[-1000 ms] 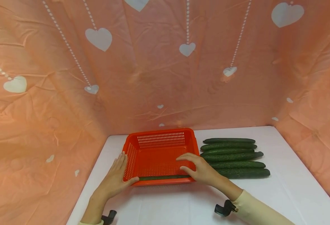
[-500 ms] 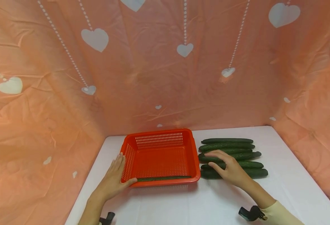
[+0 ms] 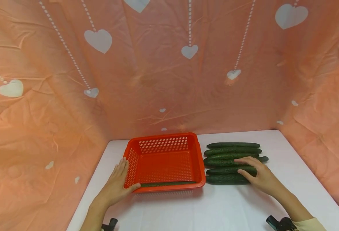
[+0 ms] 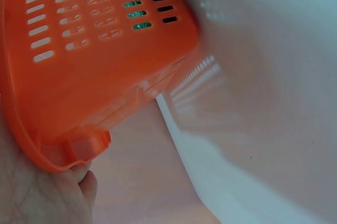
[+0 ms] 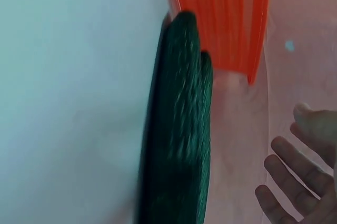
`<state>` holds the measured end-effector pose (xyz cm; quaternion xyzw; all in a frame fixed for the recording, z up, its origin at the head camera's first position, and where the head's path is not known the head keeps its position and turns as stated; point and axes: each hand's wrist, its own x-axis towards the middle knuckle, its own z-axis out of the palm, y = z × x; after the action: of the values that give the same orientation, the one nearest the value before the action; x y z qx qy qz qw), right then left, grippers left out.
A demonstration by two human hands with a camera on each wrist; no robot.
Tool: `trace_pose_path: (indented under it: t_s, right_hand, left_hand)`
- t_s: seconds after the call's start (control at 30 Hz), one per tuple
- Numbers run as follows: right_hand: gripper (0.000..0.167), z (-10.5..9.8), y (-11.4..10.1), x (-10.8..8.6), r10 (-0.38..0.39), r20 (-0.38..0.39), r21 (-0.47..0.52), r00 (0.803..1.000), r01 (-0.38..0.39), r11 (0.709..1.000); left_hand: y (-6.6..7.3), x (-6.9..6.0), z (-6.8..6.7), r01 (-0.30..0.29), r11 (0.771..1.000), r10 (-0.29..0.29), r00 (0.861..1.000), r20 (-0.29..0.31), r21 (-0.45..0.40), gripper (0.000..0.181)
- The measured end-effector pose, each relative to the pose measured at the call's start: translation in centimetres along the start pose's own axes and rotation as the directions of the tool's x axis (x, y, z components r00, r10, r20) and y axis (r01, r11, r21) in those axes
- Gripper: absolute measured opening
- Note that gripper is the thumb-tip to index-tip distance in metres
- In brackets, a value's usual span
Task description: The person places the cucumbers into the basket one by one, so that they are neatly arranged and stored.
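The left hand (image 3: pixel 116 183), fingers straight, bears against the red perforated plastic basket (image 3: pixel 166 163), presumably steadying it around one slender dark-green cucumber (image 3: pixel 169 183), while the right hand (image 3: pixel 263 178), fingers parted and unloaded, hangs above the long dark-green cucumbers (image 3: pixel 224 163) laid parallel, likely for easy access, on the white table (image 3: pixel 215 208).

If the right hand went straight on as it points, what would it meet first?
Likely the long dark-green cucumbers; if the right hand clears them, the red perforated plastic basket. Its height is unclear.
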<state>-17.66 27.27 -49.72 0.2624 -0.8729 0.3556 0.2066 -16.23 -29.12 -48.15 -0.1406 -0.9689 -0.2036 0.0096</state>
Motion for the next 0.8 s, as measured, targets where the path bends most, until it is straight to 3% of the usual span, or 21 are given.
trace_pose_path:
  t_s: [0.27, 0.63, 0.8]
  right_hand:
    - [0.046, -1.6, 2.0, -2.1, 0.025, 0.004, -0.056, 1.000, -0.025, 0.998]
    - [0.055, -2.5, 5.9, -4.2, -0.084, -0.070, -0.137, 0.994, 0.074, 0.988]
    - [0.055, -2.5, 7.2, -5.1, -0.038, -0.073, -0.185, 0.997, 0.024, 0.982]
  left_hand:
    - [0.0, 0.1, 0.0, 0.009, 1.000, -0.009, 1.000, 0.008, -0.007, 0.116]
    - [0.1, 0.1, -0.1, 0.010, 1.000, -0.010, 1.000, -0.001, -0.010, 0.116]
    - [0.4, 0.0, -0.3, 0.006, 1.000, -0.006, 1.000, -0.004, -0.008, 0.115]
